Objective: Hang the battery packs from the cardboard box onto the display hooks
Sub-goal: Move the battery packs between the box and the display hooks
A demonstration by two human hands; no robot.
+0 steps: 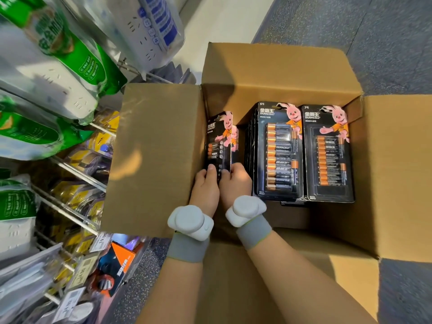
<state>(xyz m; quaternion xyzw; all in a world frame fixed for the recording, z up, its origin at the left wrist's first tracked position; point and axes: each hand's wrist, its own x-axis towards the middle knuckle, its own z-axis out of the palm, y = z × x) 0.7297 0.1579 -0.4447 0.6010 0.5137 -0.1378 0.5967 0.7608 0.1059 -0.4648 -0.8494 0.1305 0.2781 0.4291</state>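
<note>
Inside the box (280, 64), left hand (205, 185) and right hand (235, 181) round battery packs (219, 139)

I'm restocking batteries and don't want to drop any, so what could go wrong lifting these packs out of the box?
First, the left hand and right hand pinch only the lower edge of the upright packs; there seem to be at least two, so one could slide from that grip. Second, the box's left flap juts out between them and the display hooks, so the packs may snag on it.
</note>
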